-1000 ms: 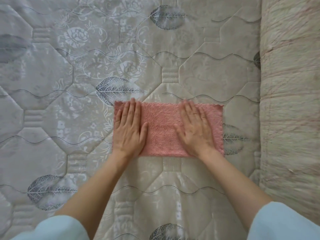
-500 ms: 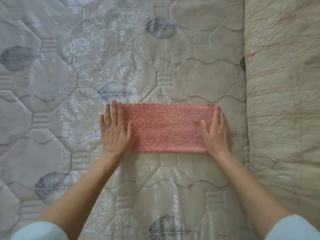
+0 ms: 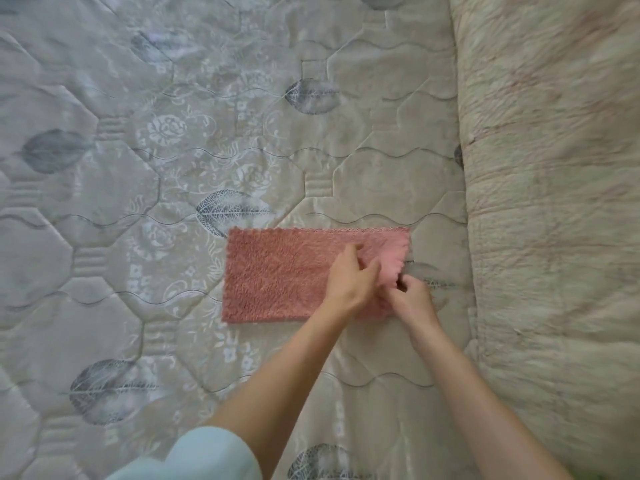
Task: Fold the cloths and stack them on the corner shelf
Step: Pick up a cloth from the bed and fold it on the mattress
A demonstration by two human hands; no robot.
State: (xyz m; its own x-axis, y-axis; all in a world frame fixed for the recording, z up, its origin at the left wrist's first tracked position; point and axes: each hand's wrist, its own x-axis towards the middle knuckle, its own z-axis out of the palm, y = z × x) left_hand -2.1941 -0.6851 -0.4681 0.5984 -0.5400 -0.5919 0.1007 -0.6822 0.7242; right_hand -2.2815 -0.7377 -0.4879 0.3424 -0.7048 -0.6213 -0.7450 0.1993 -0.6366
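Note:
A pink fluffy cloth (image 3: pixel 277 275), folded into a long strip, lies flat on the quilted mattress (image 3: pixel 173 168). Both hands are at its right end. My left hand (image 3: pixel 349 278) has crossed over and pinches the cloth's right edge. My right hand (image 3: pixel 412 299) grips the same end near the lower right corner. That right end is lifted and curled off the mattress, showing its lighter underside. The left part of the cloth stays flat. No shelf is in view.
A thick beige blanket or cushion (image 3: pixel 554 202) runs along the right side, higher than the mattress. The mattress stretches away to the left and far side with leaf and flower prints.
My left hand moved from the cloth's left end across to its right end. Both hands, which lay flat on the cloth, now pinch the right edge and lift it.

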